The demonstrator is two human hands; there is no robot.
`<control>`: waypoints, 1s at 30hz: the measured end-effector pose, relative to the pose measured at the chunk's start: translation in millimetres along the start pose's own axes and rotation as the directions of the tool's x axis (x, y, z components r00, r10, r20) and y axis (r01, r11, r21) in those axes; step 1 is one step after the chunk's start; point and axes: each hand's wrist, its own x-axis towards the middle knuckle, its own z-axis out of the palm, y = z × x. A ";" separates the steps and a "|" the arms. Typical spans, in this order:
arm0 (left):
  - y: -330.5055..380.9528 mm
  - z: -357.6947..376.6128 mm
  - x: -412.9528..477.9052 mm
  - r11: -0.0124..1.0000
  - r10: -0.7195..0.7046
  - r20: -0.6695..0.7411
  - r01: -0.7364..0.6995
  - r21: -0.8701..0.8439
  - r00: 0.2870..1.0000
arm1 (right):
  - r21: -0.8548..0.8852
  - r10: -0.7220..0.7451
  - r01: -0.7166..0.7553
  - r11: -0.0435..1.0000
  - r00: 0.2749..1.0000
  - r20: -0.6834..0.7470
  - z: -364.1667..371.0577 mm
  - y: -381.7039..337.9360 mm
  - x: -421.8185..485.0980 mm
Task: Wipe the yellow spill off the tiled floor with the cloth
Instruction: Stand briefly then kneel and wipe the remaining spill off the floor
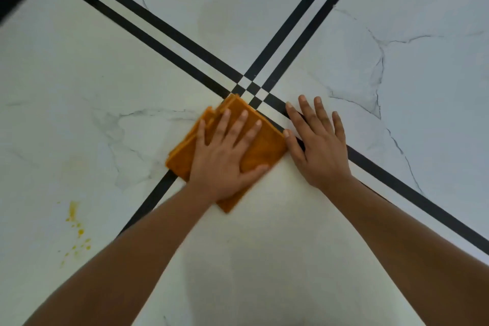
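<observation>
Orange and folded into several layers, the cloth (260, 140) lay flat on the white marble-look floor (79, 87), just below the spot where two pairs of black stripes (164, 26) crossed in a small checkered pattern. The left hand (225, 159) pressed down on it with the palm flat and the fingers spread apart, not gripping, covering much of the cloth's middle and lower part. One corner of the cloth poked out beneath the wrist, and its stacked edges showed at the left side.

The right hand (320, 145) rested directly on the floor just beside the cloth's right edge, also flat with fingers spread, lying across one black stripe. Its thumb sat at or against the cloth's edge; actual contact could not be told. It held nothing.

The yellow spill (76, 230) remained on the floor well to the lower left, apart from the cloth, as a short smear with scattered drops below it. Both bare forearms reached in from the bottom of the view.
</observation>
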 end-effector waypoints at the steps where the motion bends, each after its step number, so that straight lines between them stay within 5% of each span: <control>1: -15.1 -2.9 14.6 0.991 -0.133 -0.025 0.132 -0.016 0.991 | -0.008 -0.003 0.003 1.000 1.000 -0.004 -0.4 -1.1 -0.8; 3: -36.5 -8.4 32.1 0.865 -0.498 -0.060 0.491 -0.102 0.865 | -0.019 -0.020 0.020 1.000 1.000 0.014 -0.8 -4.3 -2.8; 4: -36.8 -7.4 29.5 0.820 -0.570 -0.077 0.560 -0.121 0.818 | -0.021 -0.030 0.030 0.999 0.999 0.035 -1.0 -6.4 -3.4; 5: -32.4 -4.5 17.3 0.842 -0.536 -0.090 0.525 -0.126 0.839 | -0.025 -0.052 0.053 0.998 0.997 0.060 -0.9 -10.8 -3.0; 7: -23.1 4.1 -26.5 0.974 -0.221 -0.047 0.218 -0.062 0.974 | -0.039 -0.104 0.108 0.993 0.990 0.097 2.4 -22.4 -2.8; 9: -49.1 5.5 -47.3 1.000 0.018 0.010 -0.018 0.018 1.000 | -0.043 -0.137 0.142 0.989 0.985 0.106 5.5 -33.4 -1.4; 11: -88.3 1.6 -35.4 0.976 -0.218 -0.041 0.218 0.002 0.975 | -0.038 -0.166 0.172 0.984 0.979 0.121 10.7 -46.8 0.2; 13: -98.5 -0.7 -36.8 0.829 -0.559 -0.081 0.555 -0.067 0.825 | -0.041 -0.208 0.215 0.976 0.968 0.141 17.2 -65.1 2.4; 15: -86.0 3.9 -66.3 0.867 -0.496 -0.087 0.487 -0.106 0.864 | -0.047 -0.272 0.283 0.958 0.947 0.174 25.5 -89.5 5.2; 17: -89.5 12.1 -108.4 0.982 -0.186 -0.012 0.186 -0.008 0.982 | -0.044 -0.329 0.345 0.938 0.922 0.205 35.2 -112.8 7.2; 19: -128.5 11.1 -118.5 0.971 -0.239 -0.002 0.239 0.003 0.971 | -0.044 -0.356 0.372 0.927 0.911 0.208 43.6 -131.4 7.9; 21: -165.6 9.0 -112.9 0.757 -0.652 -0.062 0.644 -0.110 0.756 | -0.042 -0.384 0.399 0.916 0.903 0.194 52.1 -150.5 8.6; 23: -167.7 10.3 -117.6 0.560 -0.826 -0.036 0.811 -0.170 0.563 | -0.034 -0.419 0.435 0.900 0.884 0.205 59.3 -167.9 7.9; 24: -156.0 14.0 -130.7 0.600 -0.799 -0.072 0.782 -0.167 0.597 | -0.036 -0.435 0.452 0.891 0.874 0.216 61.8 -174.3 7.2; 27: -121.2 23.6 -199.3 0.914 -0.400 -0.029 0.396 -0.088 0.916 | -0.057 -0.468 0.493 0.868 0.851 0.239 66.7 -191.2 3.3; 29: -146.4 30.2 -222.0 0.964 -0.262 -0.009 0.262 -0.038 0.965 | -0.061 -0.466 0.493 0.868 0.850 0.246 69.4 -198.4 0.7; 30: -164.5 31.0 -219.6 0.924 -0.382 -0.024 0.381 -0.037 0.924 | -0.065 -0.469 0.499 0.864 0.846 0.252 71.3 -200.6 -0.1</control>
